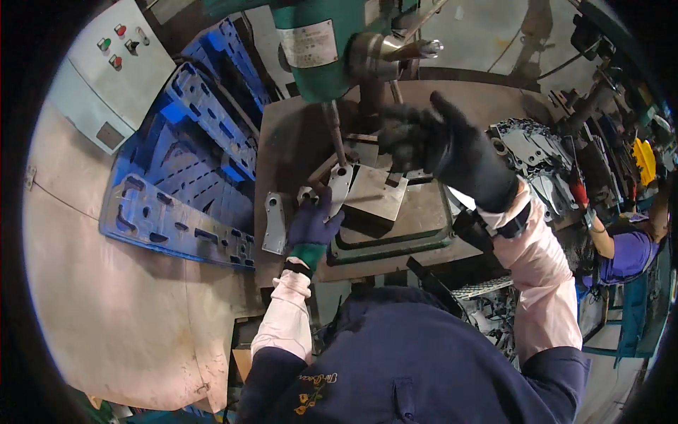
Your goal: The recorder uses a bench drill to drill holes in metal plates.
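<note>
My left hand (pixel 311 222), in a purple and green glove, grips the lower end of a flat grey metal plate (pixel 341 182) with a round hole. The plate lies against a metal block fixture (pixel 376 192), its hole under the spindle tool (pixel 333 131) of a green drill press (pixel 311 60). My right hand (pixel 424 138), in a black glove, is raised over the fixture's far right side. Its thumb is stretched out and its fingers, blurred by motion, look apart with nothing visible in them. A similar plate (pixel 274 222) lies left of my left hand.
Many dark metal parts (pixel 530 152) are heaped at the table's right. Blue plastic pallets (pixel 176 226) and a grey control box (pixel 113 71) stand at left. The press's handle hub (pixel 374 56) juts out above my right hand. Another person (pixel 628 258) is at far right.
</note>
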### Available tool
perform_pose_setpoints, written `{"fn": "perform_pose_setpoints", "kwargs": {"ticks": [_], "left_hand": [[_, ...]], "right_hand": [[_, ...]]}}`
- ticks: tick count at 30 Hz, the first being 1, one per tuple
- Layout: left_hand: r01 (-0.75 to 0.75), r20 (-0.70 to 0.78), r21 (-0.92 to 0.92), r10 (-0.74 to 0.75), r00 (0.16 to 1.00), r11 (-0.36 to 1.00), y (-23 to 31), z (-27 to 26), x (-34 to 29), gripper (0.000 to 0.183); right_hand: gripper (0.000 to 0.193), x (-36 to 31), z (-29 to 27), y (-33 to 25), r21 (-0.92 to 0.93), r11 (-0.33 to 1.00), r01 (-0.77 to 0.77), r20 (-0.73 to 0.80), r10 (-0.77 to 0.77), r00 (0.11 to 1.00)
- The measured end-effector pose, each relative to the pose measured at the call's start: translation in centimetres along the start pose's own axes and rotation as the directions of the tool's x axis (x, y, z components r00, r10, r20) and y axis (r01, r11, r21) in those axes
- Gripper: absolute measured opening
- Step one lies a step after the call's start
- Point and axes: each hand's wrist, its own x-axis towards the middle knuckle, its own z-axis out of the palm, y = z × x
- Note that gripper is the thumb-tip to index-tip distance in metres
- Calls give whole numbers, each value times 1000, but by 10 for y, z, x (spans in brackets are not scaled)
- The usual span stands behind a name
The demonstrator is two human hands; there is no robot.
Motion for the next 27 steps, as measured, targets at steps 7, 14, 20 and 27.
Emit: {"fn": "perform_pose_setpoints", "kwargs": {"ticks": [7, 14, 20, 27], "left_hand": [[-244, -423, 63, 247, 872, 968, -15, 34, 7, 68], [-164, -329, -20, 148, 933, 986, -22, 50, 11, 69], [-111, -291, 33, 116, 950, 993, -15, 43, 9, 69], [-112, -315, 49, 122, 941, 992, -15, 45, 8, 72]], "right_hand": [[45, 25, 47, -29, 4, 980, 200, -56, -199, 978], [30, 39, 59, -45, 267, 961, -71, -15, 78, 997], [32, 25, 64, -11, -277, 932, 233, 51, -228, 972], [28, 24, 17, 36, 427, 897, -116, 113, 74, 991]]}}
